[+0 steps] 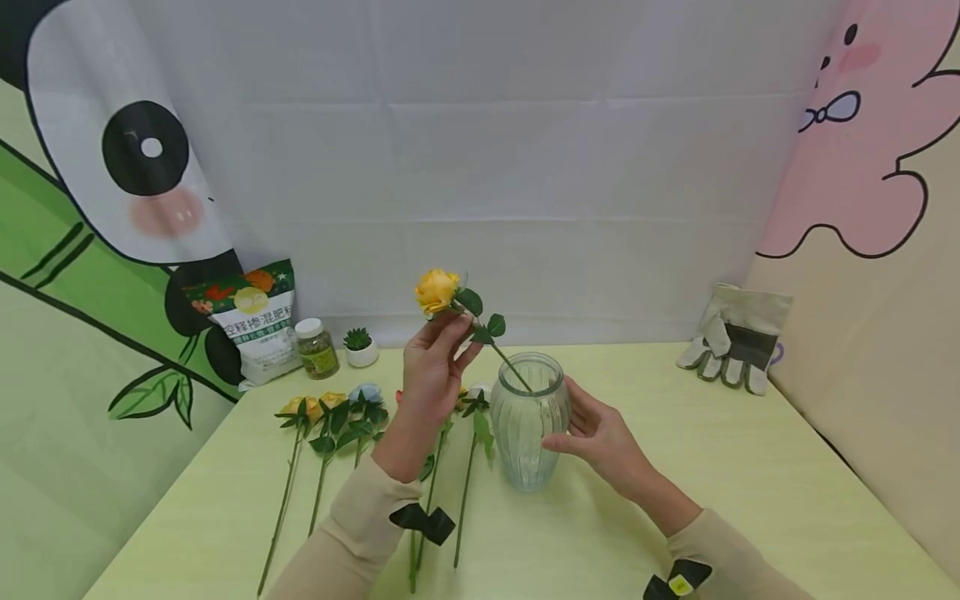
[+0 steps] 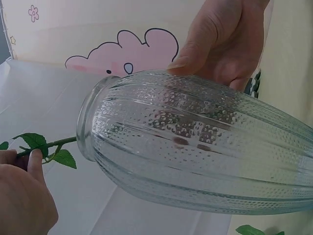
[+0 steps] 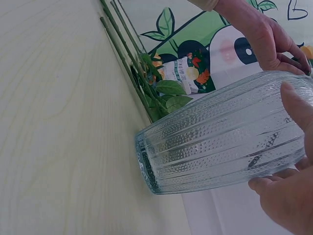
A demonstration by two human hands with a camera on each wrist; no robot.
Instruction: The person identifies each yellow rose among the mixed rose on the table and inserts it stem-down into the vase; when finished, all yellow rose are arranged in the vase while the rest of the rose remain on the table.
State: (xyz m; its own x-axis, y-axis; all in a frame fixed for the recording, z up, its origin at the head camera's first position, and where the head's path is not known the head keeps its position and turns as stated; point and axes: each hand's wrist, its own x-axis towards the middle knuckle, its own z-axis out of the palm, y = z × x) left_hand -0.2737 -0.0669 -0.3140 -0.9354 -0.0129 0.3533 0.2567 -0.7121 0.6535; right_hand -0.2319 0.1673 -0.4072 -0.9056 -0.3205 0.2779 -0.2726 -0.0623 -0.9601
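My left hand pinches a yellow rose by its green stem, just below the bloom. The stem slants down to the right, and its lower end is inside the mouth of a ribbed clear glass vase. In the left wrist view the stem enters past the vase's rim. My right hand holds the vase from its right side, thumb on the near face and fingers behind. In the right wrist view the vase's base is down by the tabletop.
Several artificial flowers lie on the pale table left of the vase, stems toward me. Behind them stand a fertiliser bag, a lidded jar and a small potted succulent. Work gloves lean at the back right.
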